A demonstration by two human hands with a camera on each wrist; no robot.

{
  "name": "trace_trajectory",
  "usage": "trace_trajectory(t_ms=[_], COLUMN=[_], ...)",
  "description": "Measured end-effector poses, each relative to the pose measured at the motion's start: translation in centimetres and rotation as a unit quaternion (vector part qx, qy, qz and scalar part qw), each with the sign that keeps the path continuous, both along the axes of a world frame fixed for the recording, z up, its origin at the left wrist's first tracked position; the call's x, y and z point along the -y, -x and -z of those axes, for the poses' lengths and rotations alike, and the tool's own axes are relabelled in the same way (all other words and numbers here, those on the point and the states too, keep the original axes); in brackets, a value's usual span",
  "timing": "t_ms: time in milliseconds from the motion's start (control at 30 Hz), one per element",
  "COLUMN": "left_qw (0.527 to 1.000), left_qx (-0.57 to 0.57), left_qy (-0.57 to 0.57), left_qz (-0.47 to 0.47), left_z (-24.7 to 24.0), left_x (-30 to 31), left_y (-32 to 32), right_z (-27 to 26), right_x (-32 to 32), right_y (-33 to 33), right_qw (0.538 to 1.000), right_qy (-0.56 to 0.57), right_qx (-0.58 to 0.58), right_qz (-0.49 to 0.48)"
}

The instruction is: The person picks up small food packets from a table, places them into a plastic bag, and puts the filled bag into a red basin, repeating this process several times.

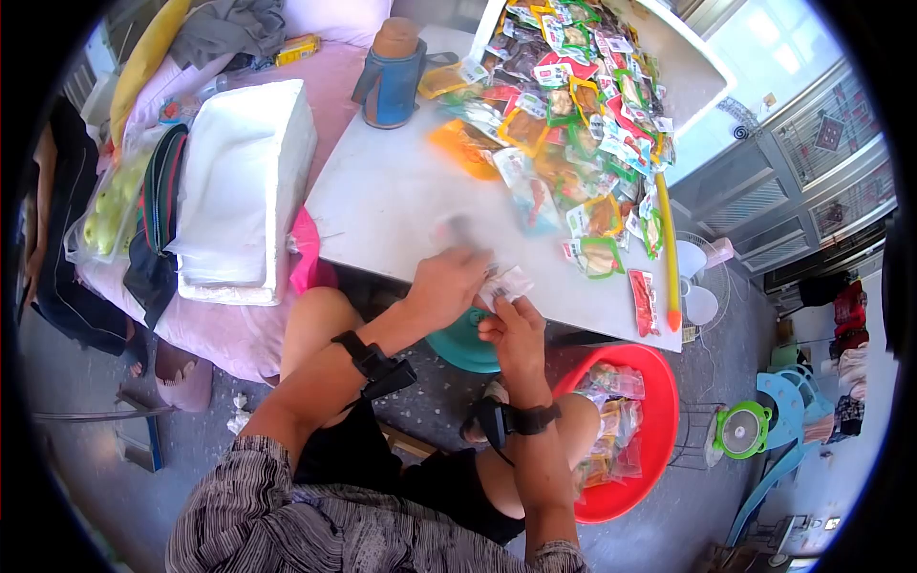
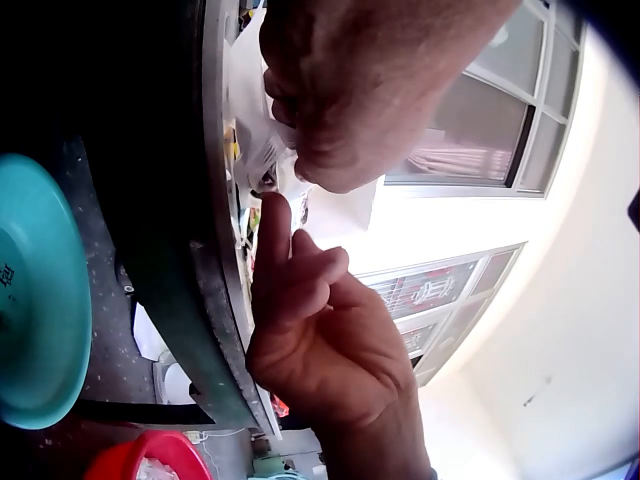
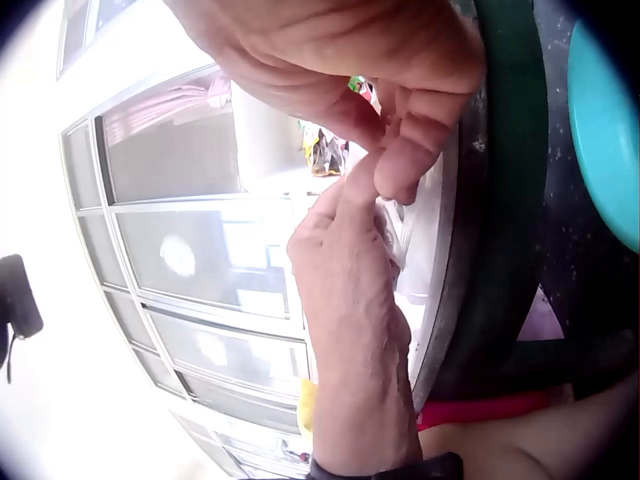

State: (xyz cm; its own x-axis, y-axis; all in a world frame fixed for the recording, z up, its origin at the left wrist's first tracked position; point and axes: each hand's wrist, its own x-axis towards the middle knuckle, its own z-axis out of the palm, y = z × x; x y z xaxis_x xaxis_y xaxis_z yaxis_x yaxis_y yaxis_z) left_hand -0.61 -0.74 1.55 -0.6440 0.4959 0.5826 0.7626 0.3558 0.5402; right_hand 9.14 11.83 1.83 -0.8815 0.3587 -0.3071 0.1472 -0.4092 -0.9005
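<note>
A small whitish plastic packet [image 1: 508,284] is between my hands, over the near edge of the white table [image 1: 382,205]. My left hand [image 1: 446,286] grips it with curled fingers. In the left wrist view the crumpled plastic [image 2: 258,145] comes out below that fist. My right hand [image 1: 519,336] pinches the packet from the other side, its fingertips close to the left hand's fingers. Past the left hand a small dark and pale shape [image 1: 460,227] is blurred. The right wrist view shows the two hands meeting, with the fingers hiding most of the plastic.
A large pile of colourful food packets [image 1: 583,105] spills from a white foam box [image 1: 702,67] across the table. A yellow stick [image 1: 666,239] lies along the right edge. Below stand a red tub [image 1: 659,420] with packets and a teal basin [image 1: 463,344]. Left, an open foam box [image 1: 229,191].
</note>
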Motion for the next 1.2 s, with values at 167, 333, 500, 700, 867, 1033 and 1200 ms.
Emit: trace_trajectory(t_ms=[167,333,500,700,867,1033,1200], left_qw=[0.999,0.998,0.999,1.000,0.999,0.999,0.998], left_qx=[-0.021,0.016,0.014,0.003,0.012,-0.011,0.026], left_qy=[0.013,-0.052,-0.033,-0.026,-0.029,-0.034,-0.040], left_qz=[-0.024,0.013,-0.001,-0.004,0.034,0.022,0.045], left_z=[-0.3,0.1,0.5,0.4,0.1,-0.1,-0.2], left_x=[0.6,0.5,0.2,0.7,0.7,0.9,1.3], left_y=[0.3,-0.2,-0.2,1.1,0.7,0.9,0.3], right_z=[-0.8,0.8,0.5,-0.3,-0.1,0.8,0.8], right_x=[-0.3,0.6,2.1,2.1,2.3,1.0,2.6], right_y=[-0.5,0.7,1.2,1.7,3.1,3.6,4.7], right_qw=[0.990,0.997,0.999,0.966,0.991,0.999,0.991], right_qy=[-0.100,-0.013,0.007,-0.216,-0.116,0.009,0.135], right_qx=[-0.047,-0.064,0.010,-0.005,-0.022,-0.001,-0.017], right_qz=[-0.087,-0.027,-0.034,-0.146,-0.061,-0.050,0.016])
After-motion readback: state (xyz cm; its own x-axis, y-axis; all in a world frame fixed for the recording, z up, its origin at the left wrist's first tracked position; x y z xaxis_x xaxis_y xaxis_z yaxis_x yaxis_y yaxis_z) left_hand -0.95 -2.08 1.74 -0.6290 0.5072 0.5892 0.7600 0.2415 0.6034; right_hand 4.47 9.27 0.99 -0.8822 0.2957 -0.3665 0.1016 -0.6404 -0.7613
